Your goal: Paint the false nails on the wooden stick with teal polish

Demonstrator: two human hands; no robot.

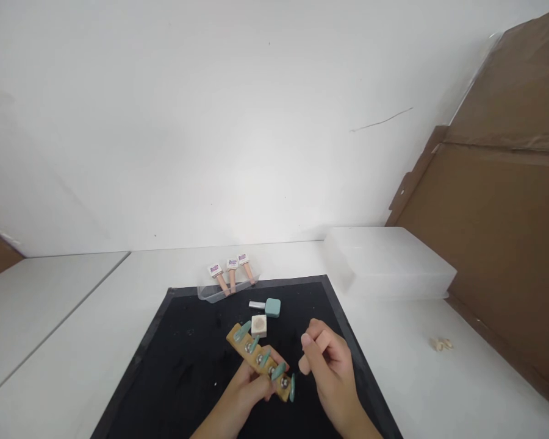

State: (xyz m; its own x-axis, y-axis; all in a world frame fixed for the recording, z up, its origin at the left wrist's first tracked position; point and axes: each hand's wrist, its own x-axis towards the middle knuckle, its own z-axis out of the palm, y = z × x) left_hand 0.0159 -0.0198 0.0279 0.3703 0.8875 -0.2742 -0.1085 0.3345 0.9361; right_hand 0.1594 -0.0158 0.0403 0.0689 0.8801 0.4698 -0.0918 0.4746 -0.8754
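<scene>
At the bottom centre of the frame the left hand (249,390) gripped a tan wooden strip (260,361) from beneath, its fingers curled around the lower end so that the strip slanted up and to the left over the black mat (183,366); a row of small silvery studs ran along the strip, and teal nail tips (279,370) stood out from it, one at each stud, the lowest hanging off its end. Just to the right, apart from the strip, the right hand (332,366) was closed into a loose fist with the thumb laid on top; whether anything sat inside it could not be told. Just beyond the strip's upper end, a small cream square block (258,325) lay on the mat, and a little higher a teal bottle (272,306) lay on its side with its silvery cap (256,304) pointing left. At the mat's far edge sat a clear shallow tray (210,295) holding three pinkish sticks (232,277), each topped by a white label with purple print too small to read. Right of the mat, on the white table (439,390), stood a frosted plastic box (387,262), with a few pale scraps (440,344) lying nearer on the right. Brown cardboard (498,244) leaned at the right edge against the white wall (210,122)
</scene>
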